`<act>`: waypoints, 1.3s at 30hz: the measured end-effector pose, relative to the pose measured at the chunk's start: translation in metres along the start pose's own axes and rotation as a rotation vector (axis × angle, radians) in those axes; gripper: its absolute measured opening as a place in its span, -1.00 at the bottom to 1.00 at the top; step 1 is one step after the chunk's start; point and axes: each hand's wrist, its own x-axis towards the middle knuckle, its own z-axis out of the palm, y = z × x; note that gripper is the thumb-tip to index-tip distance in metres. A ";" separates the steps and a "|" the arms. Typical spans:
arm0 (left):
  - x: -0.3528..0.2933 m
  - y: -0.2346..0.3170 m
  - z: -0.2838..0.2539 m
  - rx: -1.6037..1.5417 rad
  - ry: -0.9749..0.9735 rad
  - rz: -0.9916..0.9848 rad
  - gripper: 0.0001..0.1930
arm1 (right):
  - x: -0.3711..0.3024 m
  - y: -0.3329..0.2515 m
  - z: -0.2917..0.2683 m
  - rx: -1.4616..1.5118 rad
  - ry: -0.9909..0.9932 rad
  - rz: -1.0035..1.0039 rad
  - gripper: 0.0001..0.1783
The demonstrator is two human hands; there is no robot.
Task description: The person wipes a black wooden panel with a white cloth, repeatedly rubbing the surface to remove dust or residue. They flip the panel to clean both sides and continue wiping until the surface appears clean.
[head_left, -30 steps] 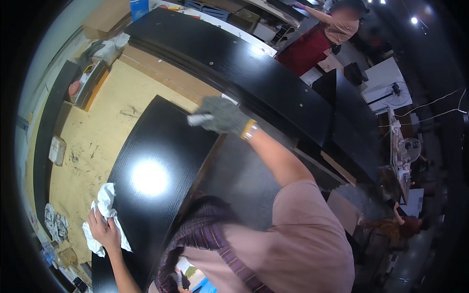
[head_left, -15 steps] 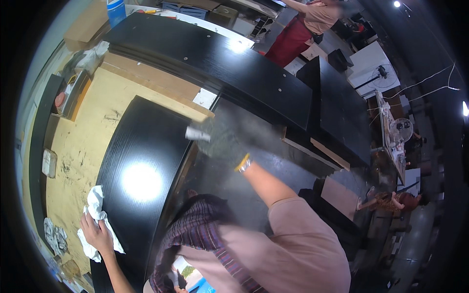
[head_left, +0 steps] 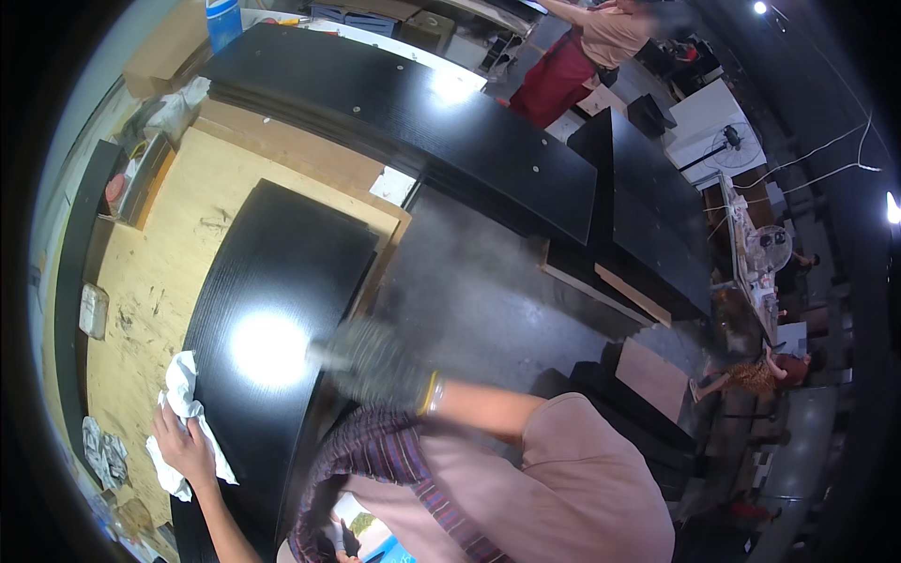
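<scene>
A glossy black wood-grain panel point(head_left: 282, 244) lies on the pale worktable, with a bright light reflected on it. At its left edge my left hand point(head_left: 184, 446) holds a crumpled white cloth point(head_left: 181, 375) against the surface, fingers bent over it. My right hand point(head_left: 377, 364), in a dark glove with a yellow cuff, is at the panel's right edge. Motion smears it. Its fingers close around a small pale piece point(head_left: 328, 355) that touches or hovers just over the panel; its kind is too blurred to make out.
Stacked black boards point(head_left: 375, 108) run across the far side, with another black stack point(head_left: 648, 206) to the right. The bare worktable point(head_left: 141, 281) shows at left, with a wooden box point(head_left: 145, 183) and a grey rag point(head_left: 105, 455). A person in a red apron point(head_left: 556, 80) stands beyond.
My right hand has swept from the panel's far right corner back toward me along its right edge, carrying the pale piece. My left hand and the cloth stay nearly in place.
</scene>
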 end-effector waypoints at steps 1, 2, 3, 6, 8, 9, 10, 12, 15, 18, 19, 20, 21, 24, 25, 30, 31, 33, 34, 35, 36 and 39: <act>0.001 -0.002 0.000 0.007 0.015 0.012 -0.58 | -0.002 -0.020 0.009 0.120 -0.022 0.000 -0.42; 0.002 -0.002 0.000 0.014 0.029 0.024 -0.58 | -0.001 -0.022 0.008 0.136 -0.037 -0.011 -0.44; 0.001 -0.001 0.001 0.007 0.037 0.029 -0.58 | 0.000 -0.022 0.006 0.151 -0.052 -0.022 -0.46; 0.004 0.004 -0.004 -0.038 -0.008 -0.007 -0.56 | 0.027 0.015 -0.017 0.023 0.149 -0.025 -0.56; 0.001 0.002 -0.006 -0.025 0.008 0.008 -0.56 | 0.038 0.034 -0.031 0.033 0.308 0.408 -0.53; 0.003 0.003 -0.004 -0.029 0.009 0.011 -0.56 | 0.037 0.057 -0.034 -0.158 0.217 0.435 -0.55; 0.002 0.003 -0.004 -0.024 0.008 0.006 -0.56 | 0.037 0.053 -0.033 -0.165 0.210 0.423 -0.55; 0.002 0.006 -0.006 -0.031 0.018 0.012 -0.55 | 0.035 0.032 -0.029 -0.178 0.194 0.396 -0.55; 0.002 0.004 -0.005 -0.019 0.054 0.051 -0.56 | 0.001 -0.020 0.008 -0.076 0.034 0.112 -0.48; 0.001 -0.001 -0.003 -0.038 0.042 0.045 -0.56 | -0.020 -0.083 0.037 0.173 -0.241 0.111 -0.42; 0.004 0.003 -0.006 -0.073 0.022 0.022 -0.55 | -0.030 -0.094 0.055 0.208 -0.341 0.087 -0.41; 0.004 0.005 -0.010 -0.092 0.035 0.045 -0.54 | -0.041 -0.102 0.069 0.244 -0.441 0.062 -0.41; -0.002 0.003 -0.016 -0.102 0.016 0.036 -0.53 | -0.029 -0.113 0.054 0.134 -0.389 0.015 -0.39; -0.039 -0.039 -0.040 -0.093 0.009 0.019 -0.49 | 0.001 -0.098 0.032 -0.016 0.009 -0.087 -0.44; -0.062 -0.071 -0.044 -0.110 0.016 -0.019 -0.46 | 0.009 -0.084 0.030 -0.197 0.136 -0.115 -0.52; -0.173 -0.225 -0.083 -0.099 -0.009 -0.133 -0.50 | -0.007 -0.080 0.038 -0.314 0.190 0.319 -0.62; -0.190 -0.239 -0.097 -0.096 -0.003 -0.166 -0.51 | -0.016 -0.105 0.048 -0.290 0.151 0.285 -0.63; -0.226 -0.274 -0.120 -0.022 0.016 -0.199 -0.54 | -0.034 -0.189 0.078 -0.282 0.128 0.108 -0.59; -0.233 -0.283 -0.117 0.000 0.018 -0.184 -0.54 | -0.051 -0.220 0.102 -0.147 0.184 0.061 -0.56; -0.233 -0.287 -0.113 0.025 0.024 -0.174 -0.55 | -0.072 -0.241 0.127 -0.291 0.106 -0.132 -0.51; -0.233 -0.287 -0.110 0.052 0.022 -0.167 -0.55 | -0.086 -0.277 0.149 -0.170 0.039 -0.071 -0.51; -0.219 -0.257 -0.123 0.001 0.056 -0.127 -0.60 | -0.106 -0.385 0.181 -0.050 -0.594 0.089 -0.52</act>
